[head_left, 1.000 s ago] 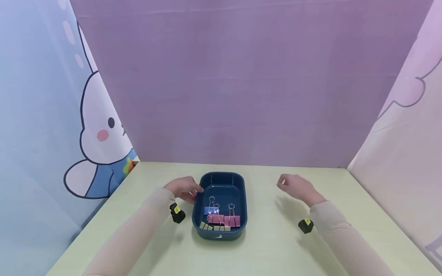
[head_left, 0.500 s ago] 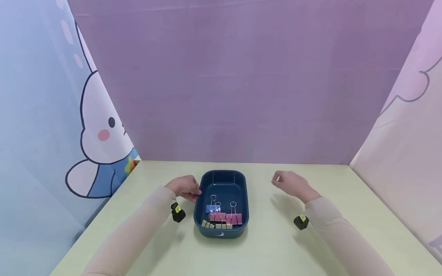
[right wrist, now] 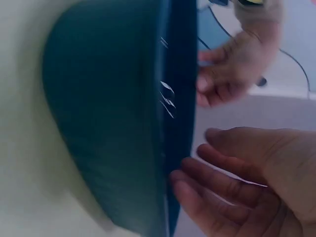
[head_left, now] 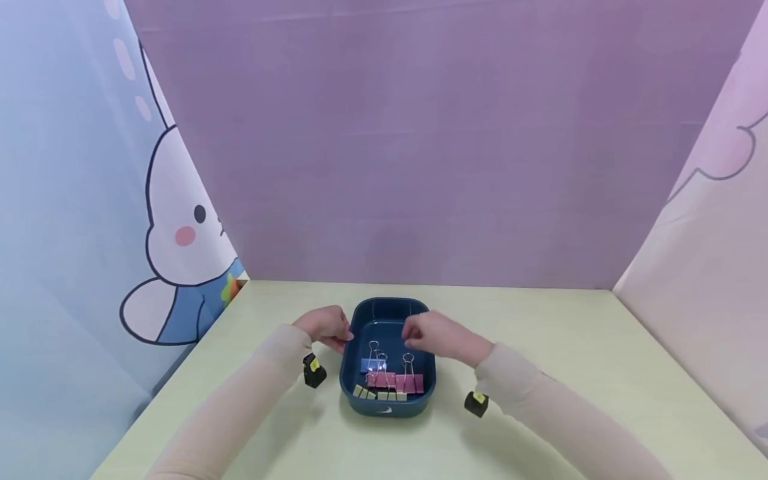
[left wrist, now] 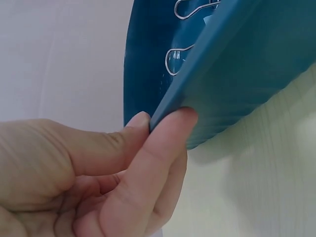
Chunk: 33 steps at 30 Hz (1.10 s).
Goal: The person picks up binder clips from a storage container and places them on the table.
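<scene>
A dark blue tray stands on the table, with binder clips lying toward its near end. Among them are a blue clip, two pink clips and small pale yellow clips. My left hand pinches the tray's left rim between thumb and fingers, plain in the left wrist view. Over the tray's right side hovers my right hand, its fingers loosely bent and thumb apart in the right wrist view. I see nothing in that hand.
The pale table extends around the tray. A purple backdrop rises behind it, with printed cloth walls at the left and right. Each wrist wears a small black camera.
My right hand has swung left from beside the tray to above its right part. The left hand stays on the rim, and the clips lie as before.
</scene>
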Motion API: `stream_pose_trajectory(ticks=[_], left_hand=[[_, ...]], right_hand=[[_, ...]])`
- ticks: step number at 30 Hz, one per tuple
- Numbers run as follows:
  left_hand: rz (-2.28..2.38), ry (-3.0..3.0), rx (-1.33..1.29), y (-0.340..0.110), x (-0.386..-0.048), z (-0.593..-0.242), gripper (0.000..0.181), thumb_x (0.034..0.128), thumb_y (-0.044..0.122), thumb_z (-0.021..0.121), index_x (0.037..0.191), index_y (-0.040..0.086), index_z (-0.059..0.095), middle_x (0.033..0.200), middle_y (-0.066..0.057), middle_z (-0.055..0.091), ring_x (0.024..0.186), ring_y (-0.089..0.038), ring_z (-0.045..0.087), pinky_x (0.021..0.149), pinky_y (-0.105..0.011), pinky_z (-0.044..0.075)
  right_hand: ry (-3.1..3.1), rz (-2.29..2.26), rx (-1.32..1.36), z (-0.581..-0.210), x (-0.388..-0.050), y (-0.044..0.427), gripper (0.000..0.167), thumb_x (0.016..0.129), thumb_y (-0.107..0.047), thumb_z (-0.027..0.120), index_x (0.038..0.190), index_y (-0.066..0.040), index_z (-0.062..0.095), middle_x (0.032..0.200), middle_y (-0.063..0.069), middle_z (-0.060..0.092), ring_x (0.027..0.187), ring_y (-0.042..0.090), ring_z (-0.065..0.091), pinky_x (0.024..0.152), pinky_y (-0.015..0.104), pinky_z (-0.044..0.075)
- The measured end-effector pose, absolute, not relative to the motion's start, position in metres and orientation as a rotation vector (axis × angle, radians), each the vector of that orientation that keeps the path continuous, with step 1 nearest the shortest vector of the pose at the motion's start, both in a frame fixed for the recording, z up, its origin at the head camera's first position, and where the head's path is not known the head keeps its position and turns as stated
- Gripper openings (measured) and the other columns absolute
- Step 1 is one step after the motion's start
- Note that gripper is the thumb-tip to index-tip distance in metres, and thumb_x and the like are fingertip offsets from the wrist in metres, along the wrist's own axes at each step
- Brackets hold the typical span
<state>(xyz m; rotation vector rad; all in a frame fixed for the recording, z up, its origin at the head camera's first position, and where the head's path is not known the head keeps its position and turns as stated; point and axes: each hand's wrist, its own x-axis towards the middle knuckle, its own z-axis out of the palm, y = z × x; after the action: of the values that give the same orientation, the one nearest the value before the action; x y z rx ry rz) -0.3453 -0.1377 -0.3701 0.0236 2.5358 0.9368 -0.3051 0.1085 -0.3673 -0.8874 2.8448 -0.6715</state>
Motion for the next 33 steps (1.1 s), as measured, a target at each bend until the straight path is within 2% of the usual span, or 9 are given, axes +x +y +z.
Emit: stream_pose_trajectory(ticks=[6,12,19,25,27,30,33], left_hand=[[0.896,2.551,0.02,-0.136,-0.346,-0.371,0.01,0.0929,0.005,0.063,0.085,0.0,0.062,0.077,-0.01,0.064,0.064,-0.015,0.064,0.061,-0.024,0.058],[0.892,2.559,0.01,-0.137,-0.343,-0.369,0.008,0.0928,0.004,0.063,0.088,-0.001,0.061,0.08,-0.011,0.065,0.067,-0.016,0.065,0.062,-0.025,0.059],[0.894,2.555,0.02,-0.138,-0.346,-0.37,0.007,0.0922,0.004,0.063,0.088,-0.001,0.061,0.082,-0.012,0.066,0.067,-0.016,0.066,0.063,-0.026,0.059],[0.877,2.557,0.021,-0.139,-0.347,-0.372,0.008,0.0922,0.004,0.064,0.087,-0.001,0.062,0.08,-0.012,0.065,0.067,-0.017,0.067,0.063,-0.026,0.059],[0.871,2.557,0.026,-0.139,-0.347,-0.372,0.008,0.0924,0.004,0.063,0.087,-0.002,0.062,0.08,-0.012,0.065,0.067,-0.017,0.067,0.063,-0.026,0.059],[0.873,2.555,0.028,-0.138,-0.347,-0.372,0.008,0.0924,0.004,0.063,0.087,-0.002,0.062,0.08,-0.012,0.066,0.066,-0.016,0.068,0.063,-0.026,0.059],[0.866,2.563,0.036,-0.137,-0.346,-0.371,0.008,0.0927,0.004,0.063,0.089,-0.002,0.063,0.08,-0.012,0.066,0.066,-0.016,0.068,0.064,-0.026,0.059]], right_hand=[[2.811,-0.46,-0.929,-0.378,-0.299,0.092,0.004,0.086,-0.01,0.073,0.089,-0.008,0.071,0.082,-0.002,0.068,0.07,0.007,0.059,0.067,0.022,0.054],[2.779,-0.487,-0.943,-0.379,-0.299,0.091,0.009,0.083,-0.005,0.074,0.092,-0.006,0.071,0.085,0.0,0.069,0.074,0.009,0.063,0.071,0.024,0.057],[2.726,-0.696,-0.925,-0.381,-0.306,0.097,0.005,0.085,-0.001,0.071,0.084,-0.006,0.071,0.078,-0.002,0.068,0.064,0.008,0.061,0.061,0.02,0.054],[2.708,-0.89,-0.89,-0.348,-0.311,0.116,0.005,0.089,-0.003,0.067,0.09,-0.006,0.07,0.084,0.0,0.069,0.074,0.01,0.065,0.069,0.024,0.057],[2.729,-0.969,-0.848,-0.33,-0.314,0.127,0.007,0.091,-0.004,0.065,0.095,-0.005,0.071,0.089,0.005,0.07,0.079,0.014,0.066,0.073,0.027,0.058],[2.819,-1.059,-0.739,-0.308,-0.322,0.144,0.011,0.093,-0.007,0.063,0.1,-0.005,0.071,0.095,0.009,0.071,0.086,0.021,0.067,0.078,0.032,0.058],[2.904,-1.11,-0.585,-0.301,-0.332,0.16,0.013,0.094,-0.008,0.062,0.103,-0.005,0.071,0.098,0.011,0.071,0.088,0.025,0.067,0.079,0.036,0.058]])
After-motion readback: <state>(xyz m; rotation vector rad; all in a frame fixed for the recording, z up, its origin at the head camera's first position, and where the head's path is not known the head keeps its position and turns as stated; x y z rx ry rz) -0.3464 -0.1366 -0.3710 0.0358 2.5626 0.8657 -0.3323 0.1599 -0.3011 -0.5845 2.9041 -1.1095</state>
